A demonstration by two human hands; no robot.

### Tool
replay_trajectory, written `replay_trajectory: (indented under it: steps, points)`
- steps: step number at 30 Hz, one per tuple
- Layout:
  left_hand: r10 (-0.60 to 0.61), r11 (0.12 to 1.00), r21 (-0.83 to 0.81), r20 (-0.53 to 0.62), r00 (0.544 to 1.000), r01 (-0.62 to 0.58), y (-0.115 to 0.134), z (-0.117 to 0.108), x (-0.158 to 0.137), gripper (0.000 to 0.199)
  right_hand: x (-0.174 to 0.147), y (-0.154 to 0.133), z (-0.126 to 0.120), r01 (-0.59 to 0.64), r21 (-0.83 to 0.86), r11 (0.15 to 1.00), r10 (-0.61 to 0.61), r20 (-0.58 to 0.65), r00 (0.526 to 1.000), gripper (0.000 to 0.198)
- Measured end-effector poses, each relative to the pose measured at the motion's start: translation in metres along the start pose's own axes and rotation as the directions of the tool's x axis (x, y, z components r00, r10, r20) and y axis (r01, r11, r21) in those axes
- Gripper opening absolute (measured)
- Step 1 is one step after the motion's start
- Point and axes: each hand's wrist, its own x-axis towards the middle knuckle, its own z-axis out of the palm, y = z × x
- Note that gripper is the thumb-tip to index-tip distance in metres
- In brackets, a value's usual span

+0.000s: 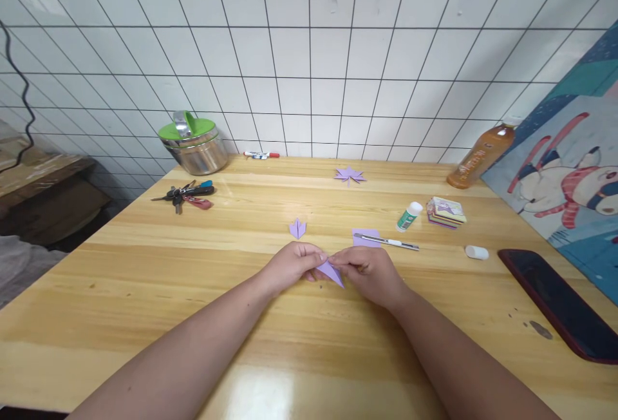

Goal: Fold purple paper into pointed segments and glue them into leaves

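Observation:
Between my hands, low over the wooden table (251, 343), is a folded piece of purple paper (331, 273) with a point toward me. My left hand (293, 264) pinches its left side, thumb on top. Closed on its upper right edge are the fingers of my right hand (369, 272). Fingers cover part of the paper. A small folded purple paper piece (298, 229) lies just beyond my left hand. Beyond my right hand, a utility knife (386, 241) rests across a flat purple paper square (365, 234).
Farther back lies a purple paper leaf shape (349, 176). A glue stick (409, 216), its white cap (477, 252), a stack of colored paper (446, 212), a phone (560, 304) and a bottle (483, 154) are rightward. Keys (178, 194), markers (261, 155) and a green-lidded pot (196, 146) stand left.

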Motion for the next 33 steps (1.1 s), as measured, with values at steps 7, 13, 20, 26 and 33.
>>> replay_trajectory:
  steps: [7, 13, 20, 26, 33]
  points:
    - [0.045, 0.997, 0.059, -0.059, 0.997, -0.042, -0.002, 0.004, -0.001, 0.031, 0.000, -0.002, -0.001, -0.182, 0.194, 0.964, 0.173, 0.062, 0.983, 0.021]
    - [0.105, 0.983, 0.161, -0.073, 0.992, -0.092, -0.002, 0.010, -0.002, 0.031, 0.004, 0.001, 0.005, -0.396, 0.271, 0.877, 0.380, 0.111, 0.918, 0.023]
    - [0.134, 0.963, 0.248, -0.108, 0.985, -0.104, 0.000, 0.016, -0.004, 0.028, 0.007, 0.002, 0.004, -0.458, 0.260, 0.850, 0.437, 0.138, 0.889, 0.018]
    - [0.159, 0.941, 0.318, -0.121, 0.980, -0.113, -0.004, 0.016, -0.003, 0.028, 0.007, 0.001, 0.001, -0.453, 0.292, 0.842, 0.408, 0.204, 0.890, 0.018]
    - [0.160, 0.935, 0.337, -0.113, 0.981, -0.114, -0.008, 0.014, -0.002, 0.028, 0.006, 0.005, 0.002, -0.428, 0.268, 0.863, 0.381, 0.212, 0.900, 0.021]
